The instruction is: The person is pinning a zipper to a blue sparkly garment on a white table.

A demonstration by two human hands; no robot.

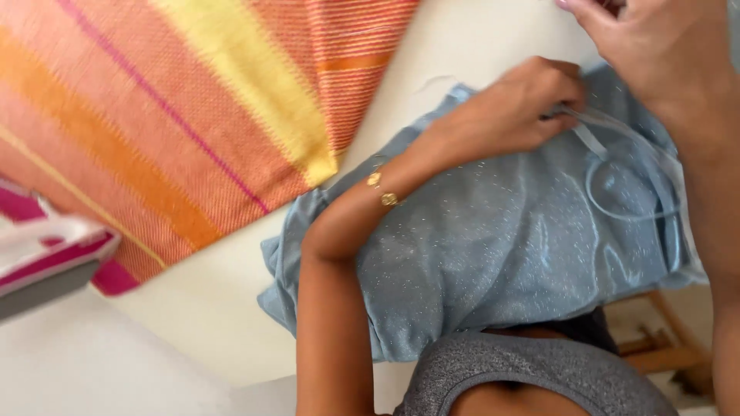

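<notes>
Item: blue glittery garment (493, 254) on tabletop (200, 308), my L hand (516, 108) pinching its clear strap (617, 173), R hand (655, 46) just beyond, grip unclear.

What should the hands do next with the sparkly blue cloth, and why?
Probably smooth it flat. The left hand pinches the blue cloth near its thin straps, the right hand hovers close, and the cloth lies bunched and wrinkled on the white surface.
</notes>
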